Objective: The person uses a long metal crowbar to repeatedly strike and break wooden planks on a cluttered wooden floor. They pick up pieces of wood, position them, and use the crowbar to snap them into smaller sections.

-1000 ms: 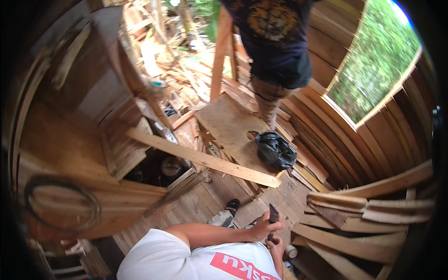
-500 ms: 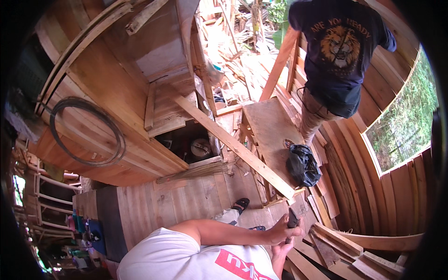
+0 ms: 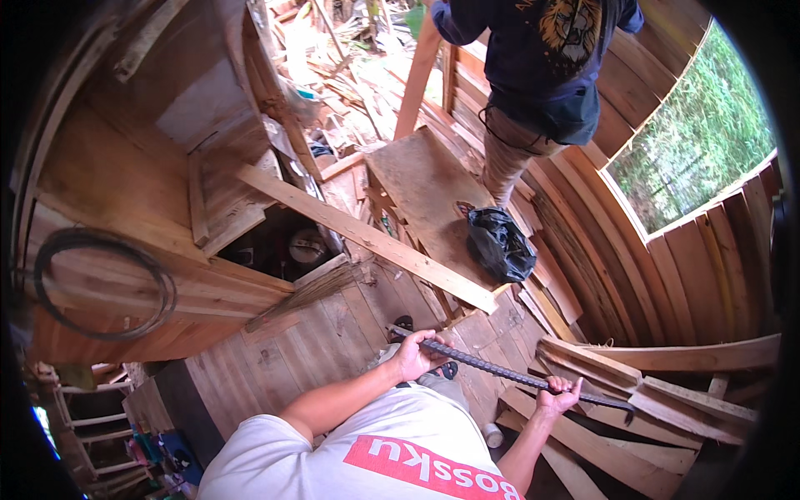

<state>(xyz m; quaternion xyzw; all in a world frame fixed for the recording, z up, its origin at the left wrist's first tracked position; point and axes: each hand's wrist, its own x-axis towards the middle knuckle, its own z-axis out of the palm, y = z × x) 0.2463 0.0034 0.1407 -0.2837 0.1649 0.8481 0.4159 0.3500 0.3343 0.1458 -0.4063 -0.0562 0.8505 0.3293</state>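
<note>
A dark ribbed steel crowbar slants in front of my white shirt, its flat end at the upper left and its bent tip at the lower right. My left hand holds it near the flat end, palm turned up. Farther along, my right hand grips it short of the bent tip, fingers curled round. The bar is held above the plank floor and the loose boards at the right.
Ahead, a long board slants from a wooden cabinet down toward a plywood-topped bench. A black plastic bag sits on the bench. Another person stands beyond it. Coiled cable hangs at the left.
My hands have moved apart, the right one outward to the right. The crowbar, earlier mostly hidden in my hands, now shows lengthwise. My view has swung right.
</note>
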